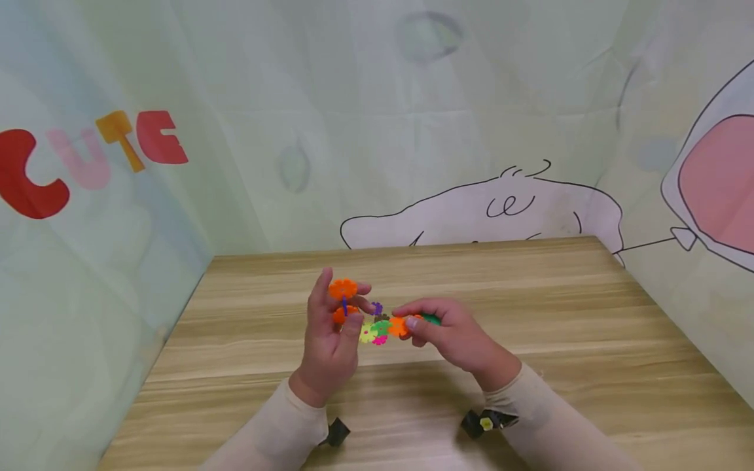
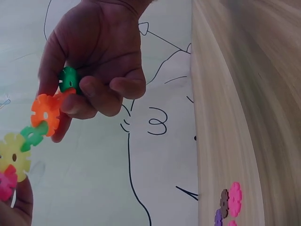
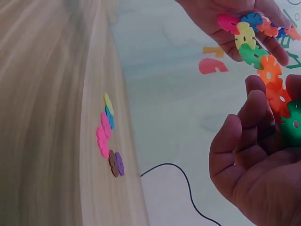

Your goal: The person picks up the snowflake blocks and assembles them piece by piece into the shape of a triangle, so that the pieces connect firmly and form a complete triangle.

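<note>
A chain of linked plastic snowflake discs hangs in the air between both hands, over the table. Its discs include a yellow disc (image 3: 245,36), a light green disc (image 3: 253,56), an orange disc (image 1: 397,326) and a pink disc (image 3: 228,22). My left hand (image 1: 330,350) pinches the chain near one end, thumb against an orange piece; an upper orange disc (image 1: 343,288) stands up past the fingers. At the other end, my right hand (image 1: 465,333) grips the chain between thumb and fingers. A dark green disc (image 3: 292,123) sits within that hand, partly hidden.
Loose discs lie on the wooden table (image 1: 530,281) beyond the hands: a purple disc (image 3: 120,164), a brown disc (image 3: 113,163), pink discs (image 3: 102,141), a blue disc (image 3: 110,118) and a yellow disc (image 3: 107,101). A printed cloth (image 1: 377,131) surrounds the table's back and sides.
</note>
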A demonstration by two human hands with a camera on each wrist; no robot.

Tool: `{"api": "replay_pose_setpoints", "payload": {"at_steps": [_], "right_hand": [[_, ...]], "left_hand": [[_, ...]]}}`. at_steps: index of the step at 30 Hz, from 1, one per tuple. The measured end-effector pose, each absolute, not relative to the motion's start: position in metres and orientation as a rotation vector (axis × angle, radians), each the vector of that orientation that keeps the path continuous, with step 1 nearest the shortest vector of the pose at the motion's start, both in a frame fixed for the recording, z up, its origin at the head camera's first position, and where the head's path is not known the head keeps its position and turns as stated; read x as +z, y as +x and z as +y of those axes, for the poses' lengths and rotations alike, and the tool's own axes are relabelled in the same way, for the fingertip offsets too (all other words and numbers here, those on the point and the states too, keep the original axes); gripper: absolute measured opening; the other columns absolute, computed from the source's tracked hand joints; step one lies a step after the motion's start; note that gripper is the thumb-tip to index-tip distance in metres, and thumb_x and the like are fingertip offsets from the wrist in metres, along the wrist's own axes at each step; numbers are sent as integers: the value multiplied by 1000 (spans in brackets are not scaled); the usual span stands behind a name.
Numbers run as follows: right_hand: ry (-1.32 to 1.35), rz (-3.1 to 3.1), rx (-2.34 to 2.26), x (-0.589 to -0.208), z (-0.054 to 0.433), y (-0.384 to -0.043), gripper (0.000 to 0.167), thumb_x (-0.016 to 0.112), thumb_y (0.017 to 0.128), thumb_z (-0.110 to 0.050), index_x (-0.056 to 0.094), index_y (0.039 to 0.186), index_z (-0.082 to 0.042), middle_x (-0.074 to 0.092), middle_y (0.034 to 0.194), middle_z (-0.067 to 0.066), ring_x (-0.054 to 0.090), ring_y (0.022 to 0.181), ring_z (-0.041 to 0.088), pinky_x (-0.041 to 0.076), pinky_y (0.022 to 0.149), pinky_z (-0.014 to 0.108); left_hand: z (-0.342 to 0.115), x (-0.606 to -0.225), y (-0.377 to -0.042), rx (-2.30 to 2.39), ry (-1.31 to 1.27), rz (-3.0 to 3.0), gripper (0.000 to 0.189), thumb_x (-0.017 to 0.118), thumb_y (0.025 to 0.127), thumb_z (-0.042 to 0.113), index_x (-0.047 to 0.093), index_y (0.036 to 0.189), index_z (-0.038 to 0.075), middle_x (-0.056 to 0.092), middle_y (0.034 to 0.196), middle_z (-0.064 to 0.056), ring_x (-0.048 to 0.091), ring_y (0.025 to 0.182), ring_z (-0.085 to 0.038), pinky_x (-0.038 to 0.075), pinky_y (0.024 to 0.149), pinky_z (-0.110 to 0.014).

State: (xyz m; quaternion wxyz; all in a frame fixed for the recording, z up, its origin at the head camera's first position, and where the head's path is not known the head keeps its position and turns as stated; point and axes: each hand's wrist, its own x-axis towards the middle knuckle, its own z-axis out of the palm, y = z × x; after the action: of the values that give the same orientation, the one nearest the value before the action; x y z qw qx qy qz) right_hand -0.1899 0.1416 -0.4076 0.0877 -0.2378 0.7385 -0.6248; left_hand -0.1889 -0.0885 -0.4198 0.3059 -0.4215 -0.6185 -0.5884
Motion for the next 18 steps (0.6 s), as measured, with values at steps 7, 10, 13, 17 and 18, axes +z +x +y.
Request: {"api": "replay_pose_setpoints", "payload": {"at_steps": [7, 10, 13, 17, 18], "right_hand": [[-629, 2093, -1875, -409, 139, -188, 32, 58, 107, -11, 67, 131, 9, 76, 97, 10, 65, 77, 17, 60, 77, 28], [-598, 2066, -1884, -410, 139, -187, 32, 57, 108, -12, 68, 130, 8, 76, 95, 8, 64, 76, 16, 60, 75, 27], [-562, 2037, -1892, -410, 138, -187, 32, 57, 108, -14, 68, 129, 7, 76, 93, 6, 64, 76, 17, 59, 74, 27], [-509, 1985, -1914, -409, 137, -187, 35, 56, 108, -14, 65, 131, 11, 75, 92, 5, 64, 76, 18, 58, 72, 27], [-498, 1975, -1918, -409, 137, -187, 36, 56, 108, -14, 64, 131, 12, 74, 92, 5, 64, 76, 18, 57, 72, 27]], "left_hand": [[-89, -420, -190, -1563, -1075, -1645, 60, 47, 109, 1, 16, 161, 1, 60, 119, -22, 65, 93, -27, 59, 91, -25], [-90, -422, -189, -1578, -1052, -1679, 59, 45, 108, -3, 19, 161, 1, 59, 117, -22, 64, 96, -24, 59, 90, -24], [-91, -423, -188, -1614, -1027, -1726, 59, 42, 108, -5, 20, 162, 0, 57, 117, -21, 62, 100, -20, 58, 87, -24], [-91, -422, -188, -1662, -1007, -1758, 61, 39, 106, -10, 20, 163, -1, 54, 118, -22, 60, 103, -17, 59, 82, -24], [-91, -422, -188, -1672, -998, -1762, 61, 39, 106, -10, 20, 163, 0, 53, 118, -23, 60, 102, -17, 60, 80, -24]]}}
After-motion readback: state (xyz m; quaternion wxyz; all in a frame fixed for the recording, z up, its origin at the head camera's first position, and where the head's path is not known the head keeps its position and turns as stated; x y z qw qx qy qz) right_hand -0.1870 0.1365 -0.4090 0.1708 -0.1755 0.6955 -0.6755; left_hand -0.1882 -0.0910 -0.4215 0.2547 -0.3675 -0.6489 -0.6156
